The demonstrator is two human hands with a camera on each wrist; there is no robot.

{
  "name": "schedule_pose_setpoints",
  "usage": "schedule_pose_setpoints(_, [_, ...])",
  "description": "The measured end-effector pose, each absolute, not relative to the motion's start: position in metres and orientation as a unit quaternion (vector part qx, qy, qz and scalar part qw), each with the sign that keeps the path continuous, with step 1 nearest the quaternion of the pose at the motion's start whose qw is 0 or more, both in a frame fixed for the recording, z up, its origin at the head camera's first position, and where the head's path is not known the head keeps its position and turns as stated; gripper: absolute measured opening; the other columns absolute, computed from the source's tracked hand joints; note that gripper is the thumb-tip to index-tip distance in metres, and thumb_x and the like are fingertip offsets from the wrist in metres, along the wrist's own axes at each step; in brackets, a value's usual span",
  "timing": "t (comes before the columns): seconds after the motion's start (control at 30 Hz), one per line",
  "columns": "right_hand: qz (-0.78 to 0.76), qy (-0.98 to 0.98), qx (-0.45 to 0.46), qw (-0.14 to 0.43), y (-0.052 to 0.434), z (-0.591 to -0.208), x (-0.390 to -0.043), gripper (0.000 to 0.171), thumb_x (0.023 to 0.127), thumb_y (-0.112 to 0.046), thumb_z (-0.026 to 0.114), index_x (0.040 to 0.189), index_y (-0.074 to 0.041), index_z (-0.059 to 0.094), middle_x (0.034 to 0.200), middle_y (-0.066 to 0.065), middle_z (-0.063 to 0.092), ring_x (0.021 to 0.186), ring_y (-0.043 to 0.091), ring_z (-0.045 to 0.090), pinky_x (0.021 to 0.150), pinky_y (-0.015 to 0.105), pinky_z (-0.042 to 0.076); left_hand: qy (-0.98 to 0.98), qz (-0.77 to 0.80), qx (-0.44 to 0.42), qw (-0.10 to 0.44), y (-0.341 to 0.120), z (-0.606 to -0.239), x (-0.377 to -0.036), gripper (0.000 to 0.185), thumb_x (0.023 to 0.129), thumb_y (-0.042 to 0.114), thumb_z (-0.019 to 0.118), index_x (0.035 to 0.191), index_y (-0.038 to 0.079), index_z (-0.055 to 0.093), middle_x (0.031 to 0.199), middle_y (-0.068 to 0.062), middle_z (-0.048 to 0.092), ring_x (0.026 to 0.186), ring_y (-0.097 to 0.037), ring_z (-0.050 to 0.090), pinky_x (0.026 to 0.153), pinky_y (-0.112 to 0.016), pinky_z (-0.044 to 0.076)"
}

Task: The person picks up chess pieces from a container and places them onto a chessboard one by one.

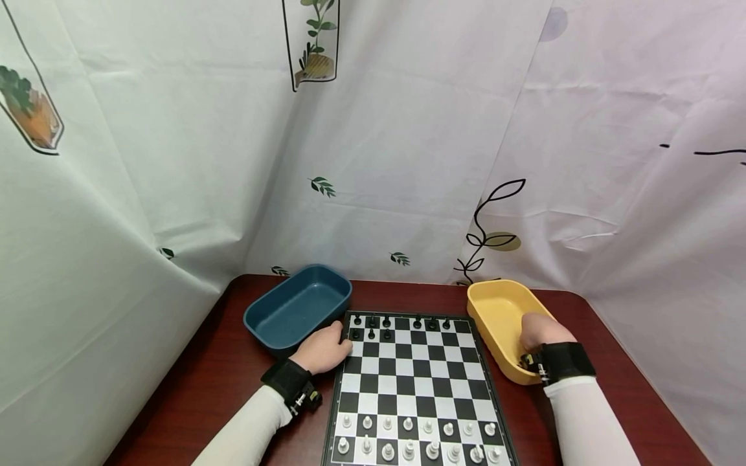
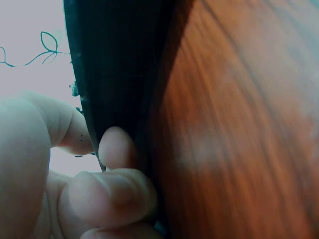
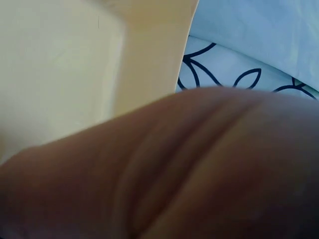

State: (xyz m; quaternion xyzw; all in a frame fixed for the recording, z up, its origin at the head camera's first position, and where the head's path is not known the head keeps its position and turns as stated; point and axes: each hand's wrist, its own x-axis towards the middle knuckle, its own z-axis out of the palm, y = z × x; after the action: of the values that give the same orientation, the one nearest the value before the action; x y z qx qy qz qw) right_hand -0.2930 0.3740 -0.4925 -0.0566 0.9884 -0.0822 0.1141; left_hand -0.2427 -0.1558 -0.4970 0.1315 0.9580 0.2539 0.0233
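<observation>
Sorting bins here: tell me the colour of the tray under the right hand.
Yellow tray; the head view shows it best.

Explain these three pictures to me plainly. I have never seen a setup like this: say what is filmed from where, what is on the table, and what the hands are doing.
There is no machine here: a person works with two bare hands and wears three cameras. The wide picture comes from the head camera, looking down at a dark red table. The other two come from cameras strapped to the wrists, so close that they show mostly skin.

On the table lies a chessboard, with white pieces near the person and fewer black pieces at the far edge. A blue tray stands to its left, a yellow tray to its right.

The left hand grips the board's far left edge, as the left wrist view shows. The right hand reaches into the yellow tray; whether it holds anything is hidden.
</observation>
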Motion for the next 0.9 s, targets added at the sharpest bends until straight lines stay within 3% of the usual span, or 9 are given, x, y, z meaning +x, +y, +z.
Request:
schedule_pose_setpoints(0.27, [-0.112, 0.987, -0.113, 0.036, 0.344, -0.470, -0.273, 0.029, 0.062, 0.007, 0.057, 0.057, -0.020, 0.047, 0.061, -0.003, 0.038, 0.059, 0.016, 0.032, 0.055, 0.032, 0.028, 0.958, 0.254, 0.131, 0.020, -0.156, -0.497, -0.242, 0.033, 0.101, 0.025, 0.062, 0.122, -0.001, 0.066, 0.099, -0.009, 0.068, 0.083, -0.020, 0.063, 0.083, -0.046, 0.055])
schedule_pose_setpoints(0.4, [-0.139, 0.983, -0.113, 0.028, 0.327, -0.453, -0.258, 0.033, 0.058, 0.009, 0.055, 0.057, -0.021, 0.042, 0.061, -0.005, 0.033, 0.059, 0.016, 0.028, 0.054, 0.031, 0.023, 0.958, 0.253, 0.131, 0.019, -0.156, -0.497, -0.242, 0.034, 0.101, 0.025, 0.063, 0.122, -0.001, 0.066, 0.100, -0.010, 0.069, 0.084, -0.021, 0.064, 0.083, -0.047, 0.056])
schedule_pose_setpoints(0.73, [-0.112, 0.989, -0.071, 0.064, 0.335, -0.455, -0.265, 0.025, 0.059, 0.004, 0.073, 0.061, -0.013, 0.055, 0.065, 0.003, 0.049, 0.061, 0.021, 0.043, 0.058, 0.033, 0.039, 0.958, 0.253, 0.132, 0.021, -0.156, -0.499, -0.244, 0.038, 0.102, 0.026, 0.062, 0.126, -0.003, 0.066, 0.103, -0.011, 0.070, 0.085, -0.020, 0.064, 0.084, -0.047, 0.056])
schedule_pose_setpoints(0.9, [-0.094, 0.990, -0.092, 0.060, 0.342, -0.467, -0.275, 0.026, 0.061, 0.004, 0.065, 0.060, -0.017, 0.050, 0.064, 0.001, 0.044, 0.060, 0.019, 0.039, 0.057, 0.033, 0.035, 0.958, 0.254, 0.131, 0.022, -0.157, -0.503, -0.246, 0.041, 0.102, 0.027, 0.061, 0.128, -0.004, 0.066, 0.105, -0.012, 0.071, 0.085, -0.020, 0.064, 0.085, -0.046, 0.056])
